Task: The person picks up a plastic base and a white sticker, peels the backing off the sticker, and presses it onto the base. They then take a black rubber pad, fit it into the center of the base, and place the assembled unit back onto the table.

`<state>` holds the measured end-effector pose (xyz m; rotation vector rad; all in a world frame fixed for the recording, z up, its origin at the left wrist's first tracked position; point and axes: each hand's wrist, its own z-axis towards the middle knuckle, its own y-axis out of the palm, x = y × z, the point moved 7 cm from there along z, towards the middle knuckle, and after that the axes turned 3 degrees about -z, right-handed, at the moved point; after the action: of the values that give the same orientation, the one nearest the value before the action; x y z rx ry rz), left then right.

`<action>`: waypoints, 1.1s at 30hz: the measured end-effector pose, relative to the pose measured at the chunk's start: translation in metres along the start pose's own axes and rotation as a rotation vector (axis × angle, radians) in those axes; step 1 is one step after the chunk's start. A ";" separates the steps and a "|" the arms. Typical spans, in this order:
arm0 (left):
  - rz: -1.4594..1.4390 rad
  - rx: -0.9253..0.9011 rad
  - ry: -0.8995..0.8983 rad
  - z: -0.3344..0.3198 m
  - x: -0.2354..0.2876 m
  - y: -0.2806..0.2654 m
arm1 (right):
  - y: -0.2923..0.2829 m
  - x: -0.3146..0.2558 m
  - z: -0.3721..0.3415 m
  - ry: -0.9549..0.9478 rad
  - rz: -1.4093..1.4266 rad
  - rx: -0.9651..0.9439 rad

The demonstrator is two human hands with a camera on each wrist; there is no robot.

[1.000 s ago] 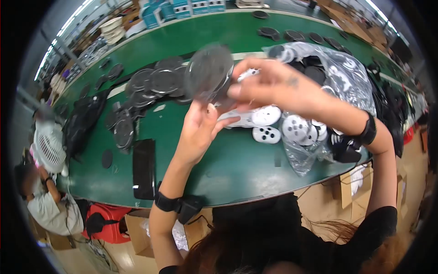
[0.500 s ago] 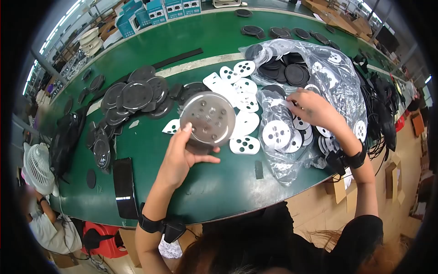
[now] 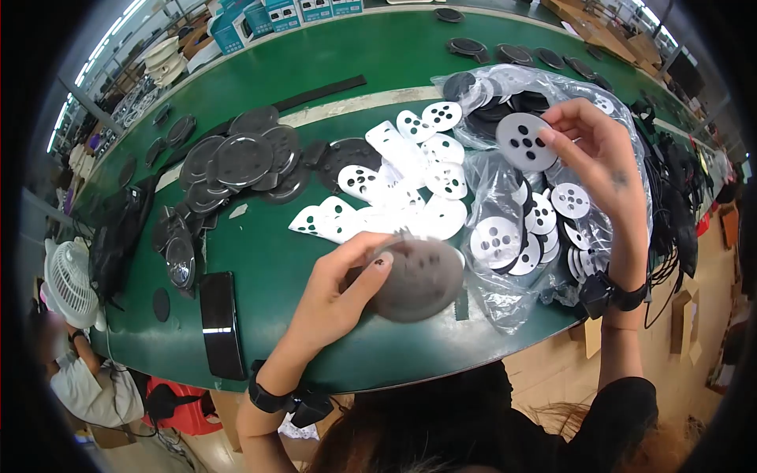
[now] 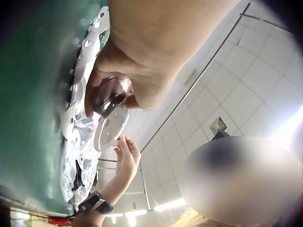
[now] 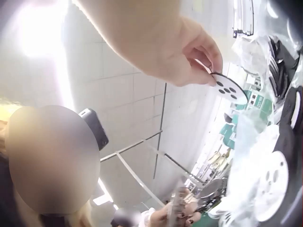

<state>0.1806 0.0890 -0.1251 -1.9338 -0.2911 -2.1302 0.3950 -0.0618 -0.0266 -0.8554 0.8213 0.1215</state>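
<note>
In the head view my left hand [image 3: 335, 296] grips a dark round disc part [image 3: 418, 282] by its left edge, blurred, above the front of the green table. My right hand [image 3: 595, 154] pinches a white round pad with black holes [image 3: 526, 142] by its edge, over the clear plastic bag [image 3: 505, 303]. The right wrist view shows that pad [image 5: 229, 89] between thumb and fingers of my right hand [image 5: 189, 56]. White holed pads [image 3: 445, 180] lie scattered between the disc and the bag. More pads, white and black, fill the bag.
Dark round parts [image 3: 244, 160] are piled at the left. A black phone-like slab [image 3: 222, 323] lies near the front edge, with a white fan [image 3: 71, 276] and a seated person beyond. Black cables [image 3: 670, 205] hang at the right; blue boxes [image 3: 229, 31] stand at the back.
My hands have parted from the disc they held together. My left hand moved right and nearer the front edge with it; my right hand went to the bag and now lifts a white pad.
</note>
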 end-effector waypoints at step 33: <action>0.166 0.150 0.026 -0.011 -0.003 0.009 | 0.110 -0.075 -0.065 -0.622 -0.113 -0.222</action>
<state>0.1735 0.0770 -0.1298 -1.7804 -0.2670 -1.9677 0.2597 -0.0181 -0.0683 -0.9966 0.1761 0.3641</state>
